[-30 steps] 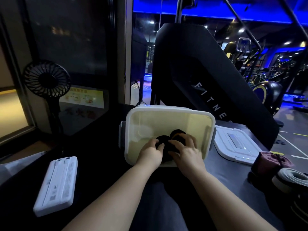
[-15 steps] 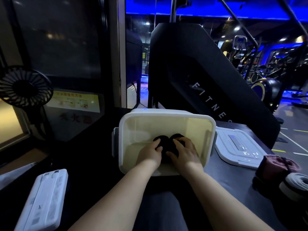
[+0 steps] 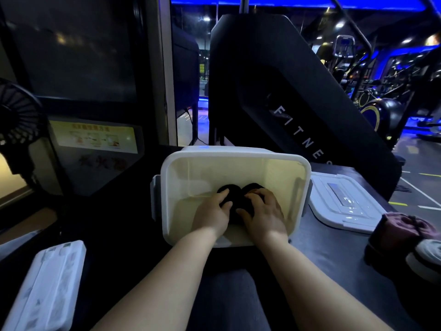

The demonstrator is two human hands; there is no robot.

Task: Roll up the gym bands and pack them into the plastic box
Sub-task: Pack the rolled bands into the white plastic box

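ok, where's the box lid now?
Head view: the white lid lies flat just right of the plastic box, beyond the rolled maroon band.

Left hand (image 3: 211, 215) and right hand (image 3: 266, 211) around black bands (image 3: 232, 188) inside plastic box (image 3: 235, 152)

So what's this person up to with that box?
A person is packing gym bands. The left hand and the right hand reach into the open white plastic box and grip what look like two black rolled gym bands near its bottom. Its white plastic lid lies on the dark table, near a maroon rolled band and a grey rolled band not yet packed.
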